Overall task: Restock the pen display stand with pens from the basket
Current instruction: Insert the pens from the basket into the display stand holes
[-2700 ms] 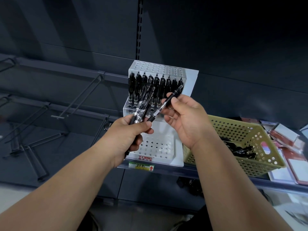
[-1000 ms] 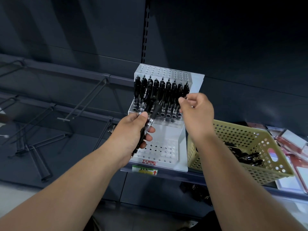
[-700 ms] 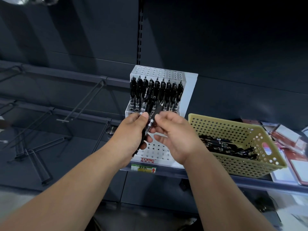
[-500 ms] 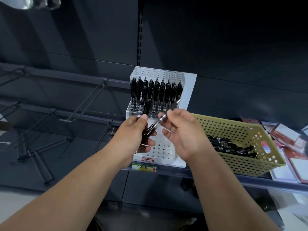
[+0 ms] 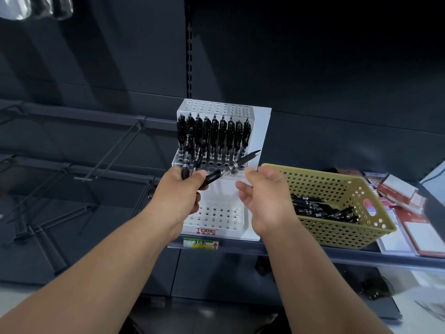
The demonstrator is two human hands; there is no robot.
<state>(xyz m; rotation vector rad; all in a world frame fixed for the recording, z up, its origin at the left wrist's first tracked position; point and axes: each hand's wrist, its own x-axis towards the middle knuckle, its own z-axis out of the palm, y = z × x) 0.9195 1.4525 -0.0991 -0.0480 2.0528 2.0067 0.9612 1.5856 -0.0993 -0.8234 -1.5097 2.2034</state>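
A white tiered pen display stand point(image 5: 257, 131) sits on the shelf, and a row of black pens point(image 5: 216, 138) fills its middle tier. The lower tier point(image 5: 216, 213) shows bare holes. My left hand point(image 5: 183, 191) grips a few black pens point(image 5: 186, 162) in front of the stand. One of them point(image 5: 236, 165) sticks out diagonally up to the right. My right hand point(image 5: 262, 196) hovers just below that pen's upper part, fingers loosely curled, holding nothing. A yellow perforated basket point(image 5: 337, 227) to the right holds several black pens point(image 5: 320, 208).
Red and white packaged items point(image 5: 407, 213) lie on the shelf right of the basket. Bare metal hooks point(image 5: 96, 165) jut from the dark back panel at left. A price label point(image 5: 201, 244) marks the shelf edge under the stand.
My right hand placed a pen in the middle row, came back to the bundle in my left hand and pinched one pen. It has now let go and dropped slightly right.
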